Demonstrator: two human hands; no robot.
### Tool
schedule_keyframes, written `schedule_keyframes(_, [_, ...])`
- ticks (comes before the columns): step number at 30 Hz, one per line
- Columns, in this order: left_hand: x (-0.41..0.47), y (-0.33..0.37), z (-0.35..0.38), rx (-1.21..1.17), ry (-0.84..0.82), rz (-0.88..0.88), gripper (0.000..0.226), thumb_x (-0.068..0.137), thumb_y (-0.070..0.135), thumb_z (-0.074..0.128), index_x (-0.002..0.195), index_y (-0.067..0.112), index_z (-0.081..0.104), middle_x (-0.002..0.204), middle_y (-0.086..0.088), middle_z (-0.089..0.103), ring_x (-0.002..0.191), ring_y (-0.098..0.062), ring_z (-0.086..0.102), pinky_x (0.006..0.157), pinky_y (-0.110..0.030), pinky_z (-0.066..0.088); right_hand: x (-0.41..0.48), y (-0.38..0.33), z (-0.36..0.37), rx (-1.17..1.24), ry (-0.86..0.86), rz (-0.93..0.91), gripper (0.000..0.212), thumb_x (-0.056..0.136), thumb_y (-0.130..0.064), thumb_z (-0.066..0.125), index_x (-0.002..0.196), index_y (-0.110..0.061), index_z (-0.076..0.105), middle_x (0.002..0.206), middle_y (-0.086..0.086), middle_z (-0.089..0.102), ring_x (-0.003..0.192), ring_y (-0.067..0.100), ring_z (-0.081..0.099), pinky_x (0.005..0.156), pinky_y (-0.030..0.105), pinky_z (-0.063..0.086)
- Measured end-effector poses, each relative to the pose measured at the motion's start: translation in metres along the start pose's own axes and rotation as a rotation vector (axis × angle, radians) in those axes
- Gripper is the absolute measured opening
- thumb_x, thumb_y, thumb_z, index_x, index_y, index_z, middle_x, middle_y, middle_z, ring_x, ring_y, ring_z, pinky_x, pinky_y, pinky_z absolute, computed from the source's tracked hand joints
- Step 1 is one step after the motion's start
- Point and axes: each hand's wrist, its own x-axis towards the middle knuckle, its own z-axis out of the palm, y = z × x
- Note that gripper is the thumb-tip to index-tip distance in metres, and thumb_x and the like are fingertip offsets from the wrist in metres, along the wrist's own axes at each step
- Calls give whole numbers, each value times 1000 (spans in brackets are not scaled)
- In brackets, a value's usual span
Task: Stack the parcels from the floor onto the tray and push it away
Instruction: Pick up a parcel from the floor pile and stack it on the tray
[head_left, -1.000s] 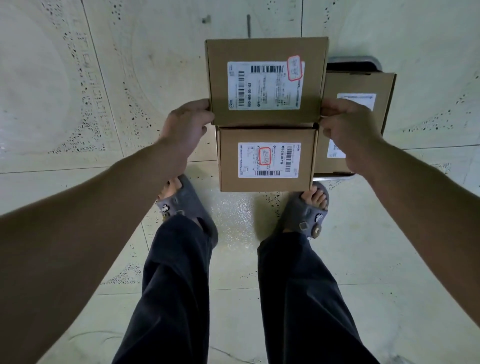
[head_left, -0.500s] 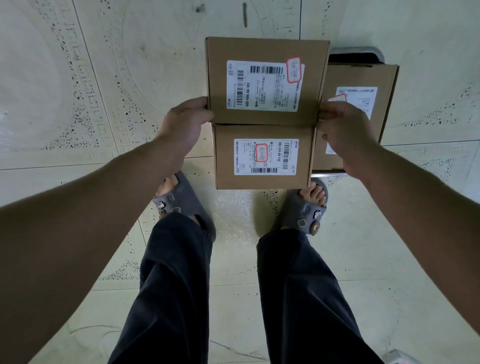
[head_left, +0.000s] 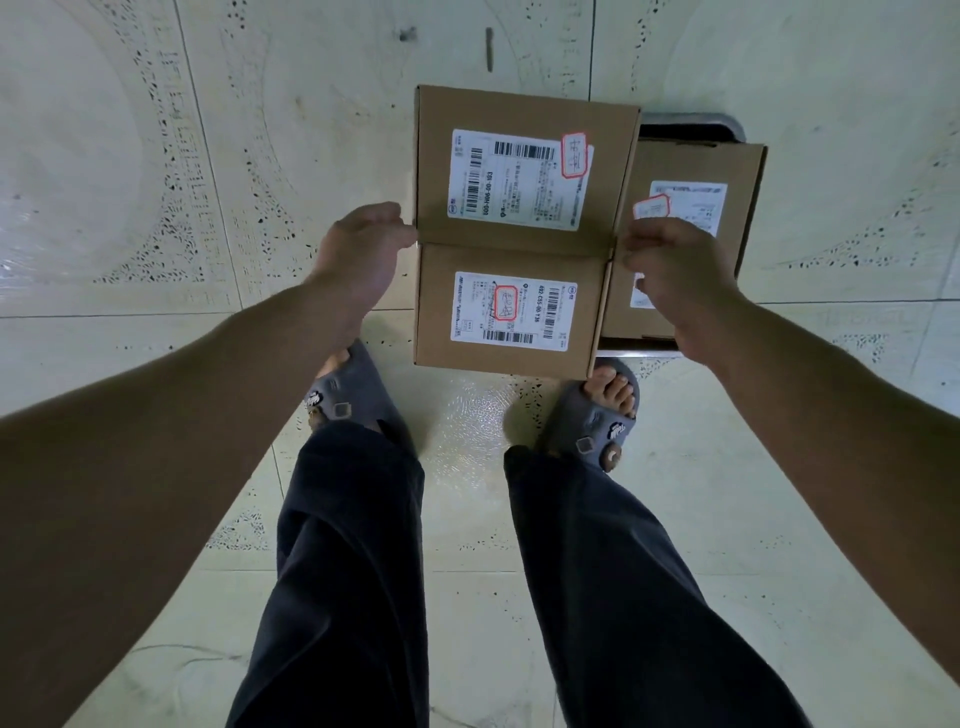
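Two brown cardboard parcels with white labels hang above the floor between my hands, a far parcel (head_left: 524, 109) and a near parcel (head_left: 511, 260) meeting edge to edge. My left hand (head_left: 358, 254) grips their left side at the seam, thumb on top. My right hand (head_left: 675, 275) grips the right side at the same seam. A third parcel (head_left: 727, 161) lies on the grey tray (head_left: 691, 122) on the floor to the right, partly hidden behind the held parcels and my right hand.
Pale tiled floor (head_left: 156, 208) stretches all around. My two feet in grey sandals, the left (head_left: 348, 395) and the right (head_left: 602, 415), stand just below the held parcels. My dark trouser legs fill the lower middle.
Both hands keep their hold on the two parcels. The pair has edged slightly right toward the tray parcel, and a red stamp on that parcel's label now shows above my right hand.
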Motion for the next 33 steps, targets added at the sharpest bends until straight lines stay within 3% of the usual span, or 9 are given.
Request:
schedule_keyframes(3, [-28, -2, 1, -42, 51, -28, 47, 89, 23, 59, 136, 23, 57, 133, 0, 59, 123, -17, 53, 109, -41, 40, -24, -2, -12, -29, -14, -7, 23, 100, -18, 48, 115, -19, 64, 104, -8, 55, 103, 25, 58, 98, 53, 50])
schedule_keyframes(6, [-63, 2, 4, -75, 59, -50, 41, 89, 22, 60, 130, 23, 61, 123, 2, 65, 116, -17, 58, 106, -41, 44, -55, 0, -25, -103, 0, -16, 22, 101, -19, 46, 114, -16, 64, 131, 4, 56, 100, 23, 61, 83, 41, 55])
schedule_keyframes(9, [-103, 16, 6, -160, 1, -63, 19, 93, 15, 57, 106, 26, 66, 99, 7, 69, 105, -16, 64, 95, -33, 49, -93, 1, -39, -119, 27, -43, 24, 102, -22, 45, 117, -20, 63, 144, 5, 51, 110, 22, 58, 74, 28, 52])
schedule_keyframes(12, [-144, 34, 4, -168, -70, -30, 17, 95, 13, 54, 100, 23, 66, 97, 3, 71, 104, -16, 66, 88, -30, 51, -140, -6, -52, -158, 9, -22, 29, 104, -24, 40, 120, -16, 63, 136, 5, 57, 92, 15, 57, 69, 23, 49])
schedule_keyframes(15, [-181, 53, -7, -124, -125, 18, 19, 95, 16, 55, 107, 21, 68, 104, -1, 72, 105, -17, 66, 88, -32, 51, -187, -13, -61, -128, 16, 43, 29, 104, -24, 39, 114, -12, 64, 116, 8, 65, 100, 23, 61, 81, 35, 51])
schedule_keyframes(19, [-238, 80, -29, -103, -174, 95, 17, 96, 17, 53, 96, 25, 68, 104, 0, 72, 104, -16, 65, 86, -31, 50, -249, -25, -74, -111, 38, 48, 25, 104, -21, 37, 90, -23, 58, 90, -6, 58, 80, 10, 53, 61, 20, 39])
schedule_keyframes(21, [-273, 96, -39, -93, -202, 136, 17, 97, 17, 52, 100, 25, 68, 106, 0, 71, 103, -16, 65, 87, -32, 50, -286, -35, -84, -82, 57, 50, 25, 103, -22, 38, 96, -18, 62, 96, -2, 63, 84, 12, 58, 66, 21, 45])
schedule_keyframes(25, [-328, 117, -47, -100, -243, 174, 19, 97, 18, 53, 109, 23, 67, 106, 1, 71, 100, -14, 66, 86, -32, 50, -348, -43, -94, 100, 72, 54, 28, 95, -29, 54, 118, -18, 66, 114, 3, 69, 107, 22, 64, 98, 42, 50])
schedule_keyframes(33, [-445, 181, -59, 43, -424, 380, 18, 95, 21, 56, 105, 25, 70, 106, -1, 72, 106, -19, 65, 98, -44, 49, -485, -51, -141, 495, 288, 37, 17, 95, -15, 56, 109, -17, 67, 116, 8, 69, 108, 27, 65, 99, 43, 51])
